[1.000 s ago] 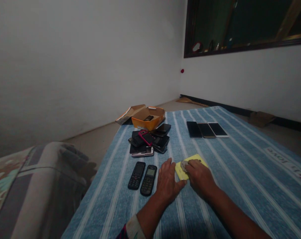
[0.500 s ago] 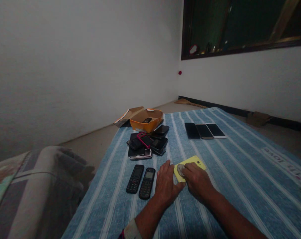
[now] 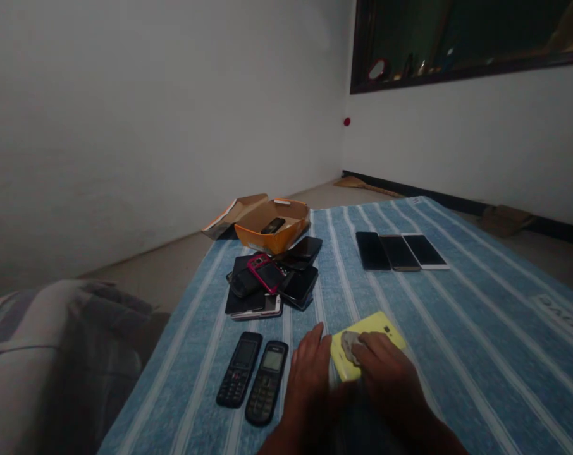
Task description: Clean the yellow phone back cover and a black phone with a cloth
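Note:
A yellow-backed phone (image 3: 375, 323) lies face down on the striped blue cloth, its camera at the far right end. My right hand (image 3: 386, 366) is closed on a small crumpled grey cloth (image 3: 351, 346) and presses it against the phone's back. Along the phone's left edge rests my left hand (image 3: 309, 366), its fingers stretched out; the thumb is in shadow near the lower edge. Just left of that hand lie two black keypad phones, one plain (image 3: 240, 370) and one with a pale screen (image 3: 267, 382).
A heap of phones (image 3: 258, 297) lies farther off, a pink-framed one (image 3: 266, 273) on top. Behind it stands an open orange box (image 3: 253, 237) with a phone inside. Three phones (image 3: 400, 253) lie in a row at right. Folded fabric (image 3: 63, 354) sits at left.
The view has shifted, so the things on the cloth appear nearer and lower. My right hand and the grey cloth remain on the yellow phone, and my left hand stays beside it.

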Demonstrator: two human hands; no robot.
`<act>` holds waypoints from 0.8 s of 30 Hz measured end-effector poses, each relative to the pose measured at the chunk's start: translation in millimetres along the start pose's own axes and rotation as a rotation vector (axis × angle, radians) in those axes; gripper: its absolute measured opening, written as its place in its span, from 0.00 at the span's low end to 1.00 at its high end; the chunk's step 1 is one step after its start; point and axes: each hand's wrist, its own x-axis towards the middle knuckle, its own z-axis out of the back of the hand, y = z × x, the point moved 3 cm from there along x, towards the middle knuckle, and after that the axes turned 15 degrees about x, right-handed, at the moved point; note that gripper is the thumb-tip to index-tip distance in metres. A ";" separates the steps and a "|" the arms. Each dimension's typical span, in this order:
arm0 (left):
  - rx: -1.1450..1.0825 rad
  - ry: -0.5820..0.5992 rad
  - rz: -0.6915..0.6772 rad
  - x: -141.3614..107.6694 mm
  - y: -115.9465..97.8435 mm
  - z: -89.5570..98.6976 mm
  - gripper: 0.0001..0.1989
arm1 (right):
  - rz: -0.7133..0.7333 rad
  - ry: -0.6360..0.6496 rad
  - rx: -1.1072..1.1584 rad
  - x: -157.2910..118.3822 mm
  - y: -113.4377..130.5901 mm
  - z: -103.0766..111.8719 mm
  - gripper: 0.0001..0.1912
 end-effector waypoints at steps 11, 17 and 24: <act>0.008 -0.005 -0.031 0.2 -1.5 3.4 0.33 | -0.007 -0.052 0.045 2.6 0.0 0.0 0.16; -0.047 0.014 0.035 4.7 -8.5 17.6 0.33 | -0.003 0.024 0.051 8.6 -0.7 6.0 0.14; -0.035 0.037 0.042 7.4 -15.1 27.0 0.30 | -0.043 0.088 0.003 11.8 4.3 6.9 0.10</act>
